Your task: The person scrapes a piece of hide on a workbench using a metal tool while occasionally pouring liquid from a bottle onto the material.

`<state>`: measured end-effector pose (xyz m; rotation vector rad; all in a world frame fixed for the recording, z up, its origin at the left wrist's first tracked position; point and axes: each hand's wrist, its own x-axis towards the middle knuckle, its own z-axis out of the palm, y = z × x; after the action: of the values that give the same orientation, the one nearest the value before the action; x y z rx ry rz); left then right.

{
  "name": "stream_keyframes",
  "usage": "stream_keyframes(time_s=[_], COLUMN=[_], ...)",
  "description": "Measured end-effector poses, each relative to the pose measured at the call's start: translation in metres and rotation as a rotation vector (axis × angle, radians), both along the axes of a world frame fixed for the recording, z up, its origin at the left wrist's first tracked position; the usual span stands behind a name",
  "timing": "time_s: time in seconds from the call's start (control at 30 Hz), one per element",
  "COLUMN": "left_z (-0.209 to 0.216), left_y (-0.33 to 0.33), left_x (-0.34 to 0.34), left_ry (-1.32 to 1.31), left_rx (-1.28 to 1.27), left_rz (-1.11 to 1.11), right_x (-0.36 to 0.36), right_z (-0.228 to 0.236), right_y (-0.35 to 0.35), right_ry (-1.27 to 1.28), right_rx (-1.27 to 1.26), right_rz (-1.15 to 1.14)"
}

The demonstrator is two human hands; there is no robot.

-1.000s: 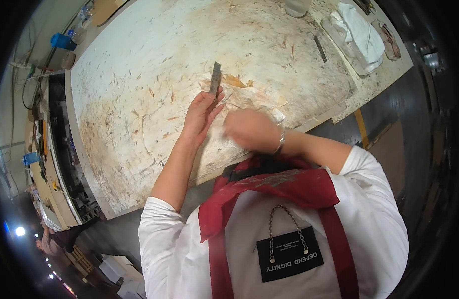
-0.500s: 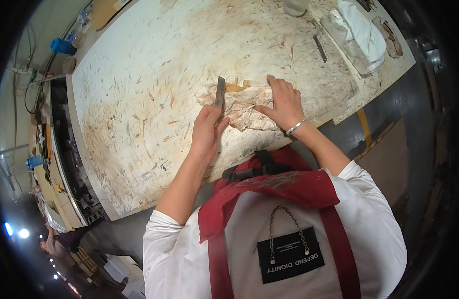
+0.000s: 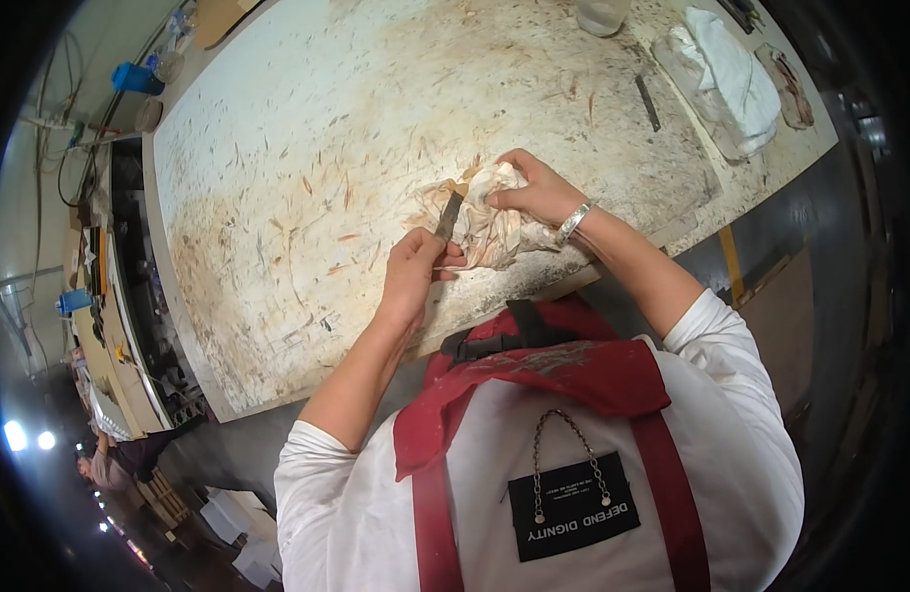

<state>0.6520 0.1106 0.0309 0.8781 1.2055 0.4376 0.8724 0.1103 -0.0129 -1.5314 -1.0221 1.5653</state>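
Observation:
Near the front edge of a stained white worktable (image 3: 327, 128), my left hand (image 3: 410, 274) is closed round the lower end of a flat, dark metal strip (image 3: 450, 214). The strip's upper end points away from me and lies against a crumpled, stained whitish cloth (image 3: 496, 229). My right hand (image 3: 542, 193) pinches the cloth from its far right side, thumb on top, and lifts part of it into a bunch. Some brownish-yellow material (image 3: 461, 185) shows at the cloth's far edge; I cannot make out what it is.
Another dark metal strip (image 3: 647, 104) lies on the table to the right. Past it sit a white cloth (image 3: 739, 89) on clear plastic, a brown-stained bundle (image 3: 788, 87) and a clear container (image 3: 603, 14). A blue cup (image 3: 136, 78) stands at the far left. Another person (image 3: 108, 464) is at lower left.
My right hand has gone from lying spread on the cloth to gripping it, moving left and bunching it up. The metal strip has come nearer to me and tilts over the cloth.

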Motion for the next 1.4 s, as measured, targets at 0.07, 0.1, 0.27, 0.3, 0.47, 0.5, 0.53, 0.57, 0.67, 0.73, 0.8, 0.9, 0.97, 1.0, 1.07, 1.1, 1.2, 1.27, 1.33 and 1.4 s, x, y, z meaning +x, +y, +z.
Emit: stream_keyframes(time_s=[0.07, 0.1, 0.27, 0.3, 0.47, 0.5, 0.53, 0.57, 0.67, 0.73, 0.8, 0.9, 0.97, 1.0, 1.07, 1.1, 1.2, 1.27, 1.33, 1.4], left_z=[0.004, 0.006, 0.002, 0.001, -0.007, -0.008, -0.007, -0.004, -0.002, -0.001, -0.001, -0.004, -0.001, 0.0, 0.006, 0.01, 0.017, 0.001, -0.009, -0.008], left_y=[0.0, -0.001, -0.011, -0.013, -0.015, -0.016, -0.017, -0.017, -0.019, -0.018, -0.018, -0.019, -0.021, -0.023, -0.027, -0.029, -0.016, -0.008, -0.007, -0.007], left_x=[-0.001, -0.002, -0.007, -0.007, 0.001, 0.0, -0.001, -0.001, -0.003, 0.0, 0.005, 0.013, 0.005, -0.001, -0.012, -0.015, -0.007, -0.001, 0.002, 0.007], left_ry=[0.004, 0.008, 0.048, 0.055, 0.009, 0.001, 0.001, -0.005, -0.019, -0.031, -0.079, -0.115, -0.106, -0.091, -0.069, -0.047, 0.021, 0.02, 0.018, -0.002], left_rx=[-0.004, -0.004, 0.03, 0.029, 0.013, -0.012, -0.014, -0.019, 0.024, 0.072, 0.14, 0.162, 0.16, 0.158, 0.193, 0.228, 0.315, 0.31, 0.301, 0.321], left_rz=[0.027, 0.047, 0.01, -0.015, -0.003, 0.027, 0.037, 0.06, 0.087, 0.072, 0.048, 0.1, 0.074, 0.055, 0.039, 0.03, -0.022, -0.007, 0.004, 0.063], right_x=[-0.002, 0.002, 0.024, 0.023, 0.007, 0.006, 0.006, 0.005, -0.005, -0.013, -0.023, -0.027, -0.024, -0.022, -0.01, -0.007, -0.005, -0.002, 0.003, 0.005], right_z=[0.013, 0.017, 0.031, 0.03, 0.0, 0.011, 0.025, 0.04, 0.059, 0.044, 0.041, 0.032, 0.025, 0.022, 0.02, 0.025, 0.027, 0.025, 0.028, 0.032], right_y=[-0.001, 0.0, 0.008, 0.011, 0.029, 0.033, 0.033, 0.03, 0.017, 0.005, 0.003, 0.001, 0.002, 0.003, 0.003, 0.002, 0.005, 0.008, 0.008, 0.007], right_ry=[-0.059, -0.058, -0.277, -0.278, -0.295, -0.208, -0.207, -0.191, -0.21, -0.333, -0.494, -0.617, -0.714, -0.799, -0.769, -0.749, -0.719, -0.689, -0.684, -0.678], right_rx=[0.081, 0.08, 0.137, 0.135, 0.177, 0.07, 0.069, 0.016, -0.137, 0.544, 0.793, 0.876, 0.766, 0.655, 0.538, 0.436, 0.236, 0.17, 0.244, 0.313], right_rz=[-0.039, -0.033, 0.377, 0.376, 0.319, 0.364, 0.374, 0.338, 0.291, 0.208, 0.282, 0.344, 0.25, 0.161, 0.139, 0.15, 0.211, 0.232, 0.192, 0.144])
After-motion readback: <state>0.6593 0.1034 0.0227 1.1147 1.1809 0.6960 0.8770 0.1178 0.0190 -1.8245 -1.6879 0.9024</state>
